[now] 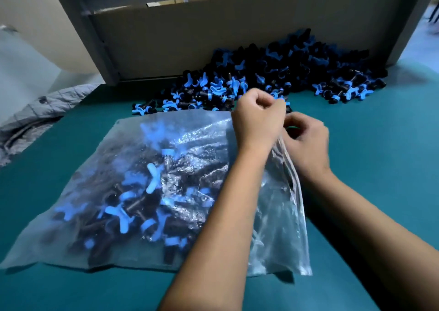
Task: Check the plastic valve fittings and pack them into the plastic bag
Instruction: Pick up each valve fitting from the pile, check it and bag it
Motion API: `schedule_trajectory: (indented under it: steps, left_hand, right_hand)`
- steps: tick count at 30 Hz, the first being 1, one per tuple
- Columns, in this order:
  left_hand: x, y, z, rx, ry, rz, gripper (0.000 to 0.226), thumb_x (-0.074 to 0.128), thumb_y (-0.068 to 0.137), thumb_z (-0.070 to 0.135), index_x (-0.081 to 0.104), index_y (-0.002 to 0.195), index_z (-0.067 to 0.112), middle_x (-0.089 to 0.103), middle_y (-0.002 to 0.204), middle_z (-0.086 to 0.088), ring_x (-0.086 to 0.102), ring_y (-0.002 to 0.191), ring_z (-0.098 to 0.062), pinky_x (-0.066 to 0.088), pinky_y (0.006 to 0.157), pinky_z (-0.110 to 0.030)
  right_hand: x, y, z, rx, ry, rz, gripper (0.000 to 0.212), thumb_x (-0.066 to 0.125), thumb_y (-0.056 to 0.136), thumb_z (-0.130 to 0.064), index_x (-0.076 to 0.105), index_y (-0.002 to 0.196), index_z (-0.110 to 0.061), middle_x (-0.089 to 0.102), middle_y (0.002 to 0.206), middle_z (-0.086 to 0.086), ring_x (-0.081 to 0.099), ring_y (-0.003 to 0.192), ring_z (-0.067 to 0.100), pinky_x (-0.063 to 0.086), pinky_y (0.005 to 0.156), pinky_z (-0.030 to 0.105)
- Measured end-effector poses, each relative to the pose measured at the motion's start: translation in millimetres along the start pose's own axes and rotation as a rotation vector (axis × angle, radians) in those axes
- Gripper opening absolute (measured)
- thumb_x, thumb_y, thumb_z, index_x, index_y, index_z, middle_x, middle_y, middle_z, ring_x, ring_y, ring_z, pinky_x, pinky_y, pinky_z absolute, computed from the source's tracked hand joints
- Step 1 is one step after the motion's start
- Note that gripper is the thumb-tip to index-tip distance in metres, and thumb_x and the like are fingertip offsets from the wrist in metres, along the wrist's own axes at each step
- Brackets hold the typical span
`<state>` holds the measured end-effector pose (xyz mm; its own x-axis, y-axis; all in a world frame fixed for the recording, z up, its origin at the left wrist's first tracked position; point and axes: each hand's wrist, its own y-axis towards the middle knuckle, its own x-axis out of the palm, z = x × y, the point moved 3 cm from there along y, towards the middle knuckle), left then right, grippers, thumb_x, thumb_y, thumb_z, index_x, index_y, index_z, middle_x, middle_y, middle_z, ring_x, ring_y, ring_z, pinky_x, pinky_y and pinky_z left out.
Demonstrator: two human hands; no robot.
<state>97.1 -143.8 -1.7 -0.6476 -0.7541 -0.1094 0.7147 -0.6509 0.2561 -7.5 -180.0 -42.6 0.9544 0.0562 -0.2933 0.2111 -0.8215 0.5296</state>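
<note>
Pinching clear plastic bag (147,191) rim, both hands, left (257,118), right (306,142), black-and-blue valve fittings (133,210) inside

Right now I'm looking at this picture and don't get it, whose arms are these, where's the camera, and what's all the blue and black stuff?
There is no machine: one camera worn on a person's head looks down at their own two bare arms. On the green table lies a clear plastic bag, already partly filled with black and blue valve fittings. A loose pile of fittings waits behind it, against a cardboard box. The left hand and right hand both have curled fingers at the bag's open edge, apparently pinching it. A grey quilted cloth lies at the far left.
</note>
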Motion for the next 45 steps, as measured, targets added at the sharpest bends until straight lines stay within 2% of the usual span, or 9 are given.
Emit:
schedule_trajectory:
  steps: [2,7,12,16,24,28,34,37,45]
  left_hand:
    - [8,-6,-20,0.005,0.279,-0.035,0.012,0.068,0.077,0.019,0.06,0.068,0.021,0.064,0.067,0.008,0.06,0.068,-0.018,0.045,0.064,-0.028]
    - [12,-15,-55,0.031,0.634,-0.135,0.002,0.064,0.079,0.019,0.062,0.079,0.018,0.07,0.085,-0.005,0.065,0.082,-0.035,0.051,0.068,-0.036]
    - [7,-11,-60,-0.023,0.56,-0.088,0.002,0.063,0.08,0.02,0.061,0.08,0.021,0.069,0.084,0.001,0.064,0.081,-0.029,0.055,0.071,-0.035]
    - [3,-9,-59,-0.032,0.405,-0.034,0.008,0.064,0.081,0.012,0.063,0.082,0.02,0.067,0.078,0.004,0.065,0.074,-0.019,0.055,0.068,-0.031]
    - [10,-2,-59,0.049,0.108,-0.238,0.034,0.082,0.085,0.012,0.074,0.114,0.028,0.073,0.11,0.003,0.069,0.071,0.002,0.058,0.074,-0.019]
    - [16,-4,-61,-0.071,-0.15,-0.32,0.022,0.08,0.084,-0.004,0.077,0.103,0.007,0.075,0.1,-0.024,0.073,0.08,-0.023,0.063,0.088,-0.045]
    - [17,-7,-62,-0.118,-0.222,-0.356,0.027,0.083,0.079,-0.006,0.075,0.104,0.001,0.079,0.091,-0.012,0.072,0.073,-0.015,0.061,0.068,-0.026]
    - [13,-4,-65,-0.106,-0.164,-0.333,0.026,0.09,0.074,0.001,0.069,0.088,0.009,0.078,0.085,-0.012,0.071,0.07,-0.02,0.064,0.069,-0.038]
    - [11,-1,-69,-0.163,-0.155,-0.248,0.019,0.092,0.075,0.015,0.073,0.079,0.016,0.075,0.078,-0.02,0.068,0.064,-0.024,0.053,0.063,-0.033]
  right_hand:
    - [-9,9,19,-0.075,-0.391,0.047,0.015,0.068,0.082,-0.01,0.07,0.095,-0.017,0.063,0.094,-0.002,0.06,0.091,0.019,0.045,0.078,0.031]
    - [6,27,55,-0.065,-0.794,-0.407,0.06,0.059,0.096,-0.027,0.039,0.152,-0.031,0.013,0.165,0.011,0.019,0.143,0.038,0.036,0.109,0.05]
    - [2,31,58,-0.077,-0.569,-0.345,0.018,0.067,0.091,-0.021,0.069,0.104,-0.009,0.058,0.115,0.008,0.056,0.109,0.028,0.043,0.09,0.03]
    - [-20,30,59,0.028,-0.392,-0.133,0.023,0.082,0.076,-0.017,0.06,0.074,-0.016,0.055,0.072,-0.013,0.056,0.072,0.015,0.033,0.06,0.017]
    - [-41,20,66,0.432,0.557,-0.079,0.014,0.064,0.099,-0.019,0.069,0.089,-0.009,0.066,0.067,0.007,0.059,0.052,0.015,0.055,0.054,0.033]
    - [-43,20,66,0.463,0.62,-0.112,0.012,0.075,0.088,-0.02,0.073,0.087,-0.008,0.067,0.066,0.004,0.058,0.054,0.011,0.051,0.052,0.021]
    - [-44,21,66,0.424,0.637,-0.236,0.028,0.084,0.07,-0.022,0.075,0.095,-0.013,0.07,0.081,0.009,0.061,0.071,0.019,0.052,0.072,0.029]
    - [-44,19,64,0.379,0.549,-0.287,0.023,0.085,0.074,-0.02,0.077,0.095,-0.015,0.073,0.082,0.009,0.064,0.069,0.018,0.053,0.067,0.027]
    - [-51,23,77,0.504,0.763,0.035,0.021,0.075,0.087,-0.005,0.067,0.106,-0.01,0.068,0.078,0.005,0.057,0.06,0.01,0.049,0.06,0.019]
